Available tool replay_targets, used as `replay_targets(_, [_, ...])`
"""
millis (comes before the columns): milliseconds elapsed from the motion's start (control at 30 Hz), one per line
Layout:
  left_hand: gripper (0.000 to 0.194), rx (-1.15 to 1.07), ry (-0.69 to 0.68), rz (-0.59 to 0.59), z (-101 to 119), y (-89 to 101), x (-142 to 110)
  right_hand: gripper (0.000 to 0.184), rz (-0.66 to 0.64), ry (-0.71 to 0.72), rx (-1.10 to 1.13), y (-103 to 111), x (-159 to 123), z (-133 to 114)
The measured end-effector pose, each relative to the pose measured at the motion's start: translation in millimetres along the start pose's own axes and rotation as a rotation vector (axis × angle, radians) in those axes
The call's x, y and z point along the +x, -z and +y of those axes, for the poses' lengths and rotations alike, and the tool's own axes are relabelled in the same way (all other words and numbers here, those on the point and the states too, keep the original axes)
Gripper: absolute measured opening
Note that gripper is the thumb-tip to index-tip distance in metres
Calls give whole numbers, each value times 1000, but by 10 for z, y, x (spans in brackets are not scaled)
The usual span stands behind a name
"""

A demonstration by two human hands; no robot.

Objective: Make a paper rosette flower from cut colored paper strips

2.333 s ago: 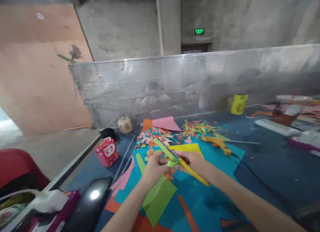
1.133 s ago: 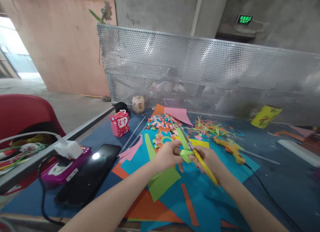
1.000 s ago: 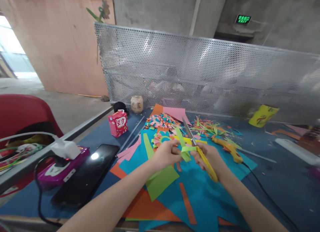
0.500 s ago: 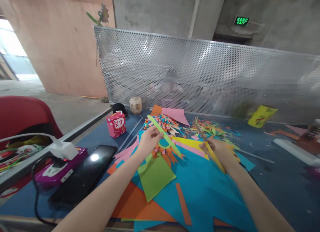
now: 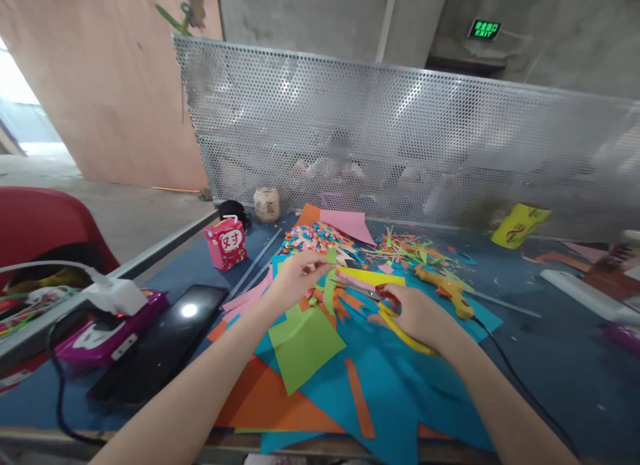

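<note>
My left hand (image 5: 295, 276) pinches a thin green paper strip (image 5: 331, 278) that hangs down from its fingertips, just above the pile of small cut paper pieces (image 5: 316, 238). My right hand (image 5: 416, 314) is closed round the yellow handles of a pair of scissors (image 5: 395, 316); the blades point left, low over the blue sheet (image 5: 400, 385). A green sheet (image 5: 303, 341) lies under my left wrist, and a yellow sheet (image 5: 373, 277) lies between my hands.
A yellow glue gun (image 5: 445, 288) with a black cord lies right of my right hand. A pink carton (image 5: 225, 241), a black phone (image 5: 160, 348), a purple device with a white plug (image 5: 107, 305), a small jar (image 5: 265, 203) and a perforated metal screen (image 5: 400, 151) surround the work area.
The green strip was held at the scissors' blades a second ago; my hands then came apart. The left hand carried the strip toward the paper pile, and the right lowered the scissors toward the table.
</note>
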State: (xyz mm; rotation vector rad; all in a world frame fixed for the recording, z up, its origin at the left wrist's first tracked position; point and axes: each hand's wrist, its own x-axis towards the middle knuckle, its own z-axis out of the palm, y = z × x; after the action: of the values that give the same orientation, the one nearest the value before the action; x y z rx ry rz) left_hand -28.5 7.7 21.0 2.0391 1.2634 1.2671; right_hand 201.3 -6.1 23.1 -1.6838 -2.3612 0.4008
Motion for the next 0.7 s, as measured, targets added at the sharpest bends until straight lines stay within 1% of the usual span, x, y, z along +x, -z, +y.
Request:
replay_targets(67, [14, -5, -36, -24, 4, -4, -6, 60, -23, 19, 3, 3, -13, -22])
replay_targets(167, [13, 7, -72, -12, 11, 0, -12, 59, -43, 49, 18, -7, -30, -38])
replay_targets(300, [10, -11, -61, 29, 43, -13, -23, 52, -33, 90, 20, -34, -49, -38])
replay_targets(367, [10, -41, -61, 32, 66, -28, -32, 47, -42, 121, 2, -43, -59, -43])
replay_targets(500, [14, -73, -43, 7, 99, -59, -47, 42, -63, 158, -39, -39, -76, -71])
replay_targets(700, [18, -103, -8, -30, 108, -78, -50, 41, -100, 145, -19, -23, -82, -87])
